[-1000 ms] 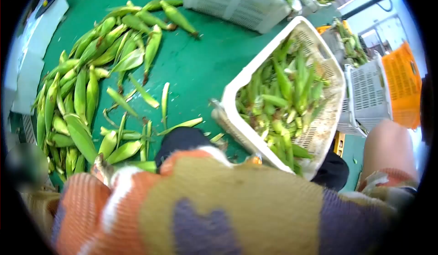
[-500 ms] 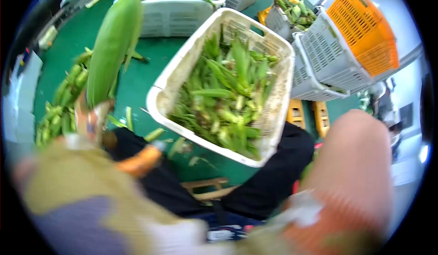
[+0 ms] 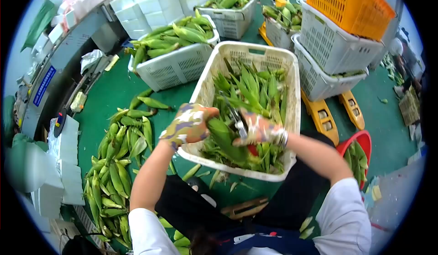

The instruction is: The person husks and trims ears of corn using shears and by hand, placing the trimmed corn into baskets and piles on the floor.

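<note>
Over the white crate (image 3: 292, 95) of cut green husks, my left hand (image 3: 187, 125), in a camouflage glove, is closed around one end of a green ear of corn (image 3: 226, 143). The ear slants down to the right, still in its husk. My right hand (image 3: 262, 129), gloved likewise, is closed on a pair of pruning shears (image 3: 237, 121), whose metal part points up and left. A red bit, perhaps a handle, shows below its fingers. The shears lie right beside the ear; whether the blades touch it I cannot tell.
Many ears form a pile (image 3: 114, 173) on the green floor at left. A full corn crate (image 3: 178, 70) stands beyond. Stacked crates (image 3: 337, 45) rest on a yellow pallet jack (image 3: 319, 113) at right. A red basin (image 3: 367, 154) of ears sits by my right knee.
The ear that was raised near the camera at left is now low over the crate. Both hands have come together there, and the view has tilted back to show more floor.
</note>
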